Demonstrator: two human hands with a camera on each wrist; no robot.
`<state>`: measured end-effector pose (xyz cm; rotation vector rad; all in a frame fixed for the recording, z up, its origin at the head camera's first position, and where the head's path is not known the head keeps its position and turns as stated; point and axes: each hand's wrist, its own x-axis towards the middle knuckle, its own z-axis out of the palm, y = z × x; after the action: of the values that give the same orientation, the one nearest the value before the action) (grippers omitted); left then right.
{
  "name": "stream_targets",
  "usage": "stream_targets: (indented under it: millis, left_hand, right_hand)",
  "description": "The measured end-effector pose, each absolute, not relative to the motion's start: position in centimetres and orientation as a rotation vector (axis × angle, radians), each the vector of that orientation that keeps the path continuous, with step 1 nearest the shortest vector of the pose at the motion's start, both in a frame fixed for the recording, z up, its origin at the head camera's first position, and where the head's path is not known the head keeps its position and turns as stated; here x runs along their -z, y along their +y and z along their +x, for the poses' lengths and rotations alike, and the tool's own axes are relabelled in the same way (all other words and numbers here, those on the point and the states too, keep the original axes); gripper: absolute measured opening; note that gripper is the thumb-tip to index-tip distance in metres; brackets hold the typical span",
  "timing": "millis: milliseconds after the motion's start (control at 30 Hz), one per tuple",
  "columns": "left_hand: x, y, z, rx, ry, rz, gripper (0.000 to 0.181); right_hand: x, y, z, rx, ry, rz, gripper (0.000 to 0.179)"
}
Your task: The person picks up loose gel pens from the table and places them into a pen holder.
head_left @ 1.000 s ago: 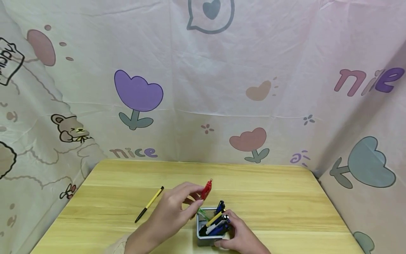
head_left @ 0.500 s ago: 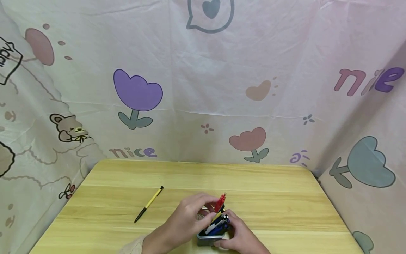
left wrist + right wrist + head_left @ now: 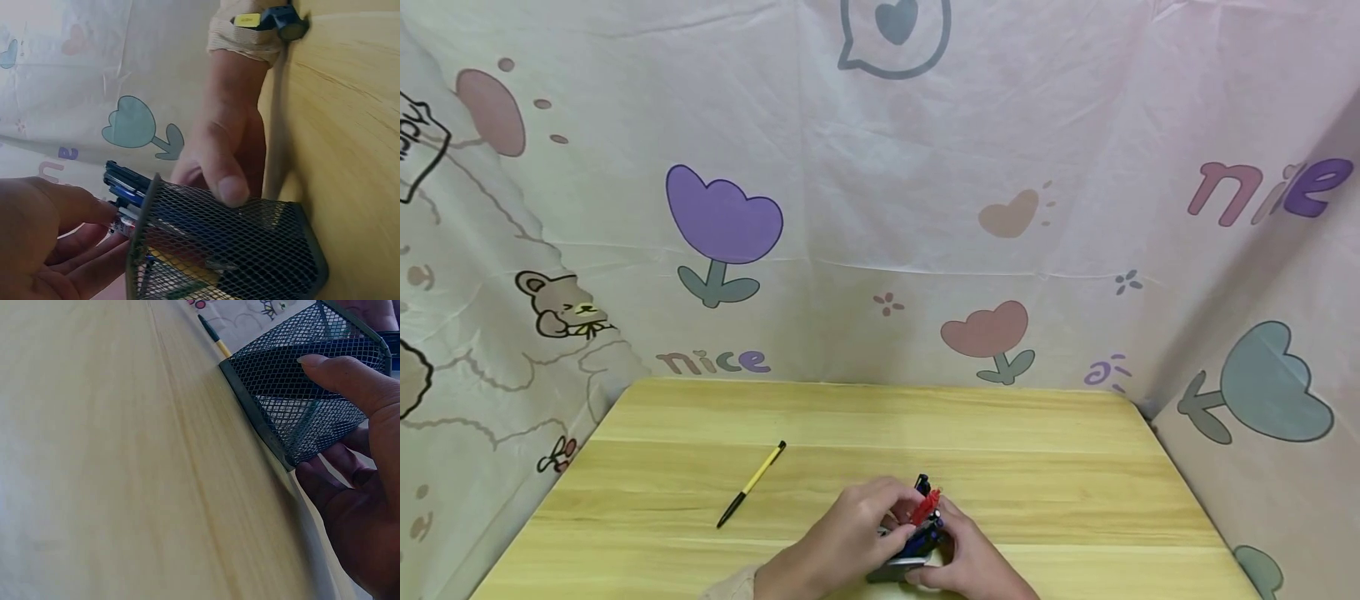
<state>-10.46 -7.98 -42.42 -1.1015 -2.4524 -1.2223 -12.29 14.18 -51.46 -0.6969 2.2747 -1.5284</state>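
Note:
A black wire-mesh pen holder stands upright on the table with several pens in it. My left hand is over its mouth and pinches a red pen, whose lower part goes down among the other pens. In the left wrist view, the thumb and fingers of the left hand close in at the rim. From the other side, my right hand grips the holder, its thumb across the mesh in the right wrist view. Dark blue pens show beside the red one; the left hand hides the others.
A yellow pen with black ends lies on the wooden table, left of the holder. A printed cloth hangs behind the table and at both sides.
My left hand has moved right and down with the red pen, from above the holder's left side into its mouth. The right hand has kept its grip on the holder.

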Motion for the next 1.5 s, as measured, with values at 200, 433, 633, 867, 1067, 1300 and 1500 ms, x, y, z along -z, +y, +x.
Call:
stream_targets:
  millis: [200,433,633,867,1067,1300,1500]
  left_hand:
    - [42.7,-8.1,-10.3,1.129,-2.598,-1.096,0.025]
    - [42.7,-8.1,-10.3,0.991,-2.629,-1.137,0.023]
    - [42.5,-8.2,-10.1,0.980,-2.629,-1.167,0.022]
    - [42.2,-8.4,-10.0,0.947,-2.710,-1.127,0.020]
    - [41.4,-9.0,-9.5,0.968,-2.655,-1.116,0.018]
    - [39.4,-10.7,-9.9,1.004,-2.517,-0.974,0.025]
    - [38.5,-12.4,-10.8,0.756,-2.545,-0.792,0.031]
  right_hand:
    - [51.6,14.3,-12.2,1.516,2.288,-0.708,0.068]
    - [51.6,14.3,-12.1,1.511,2.296,-0.711,0.063]
    - [51.6,14.3,-12.0,1.494,2.330,-0.721,0.063]
    - [51.8,14.4,-12.1,1.522,2.303,-0.738,0.060]
    - [51.8,14.4,-12.2,1.522,2.276,-0.729,0.058]
    - [51.6,14.5,-12.3,1.483,2.304,-0.695,0.068]
    - [51.2,14.4,-12.2,1.473,2.302,-0.661,0.070]
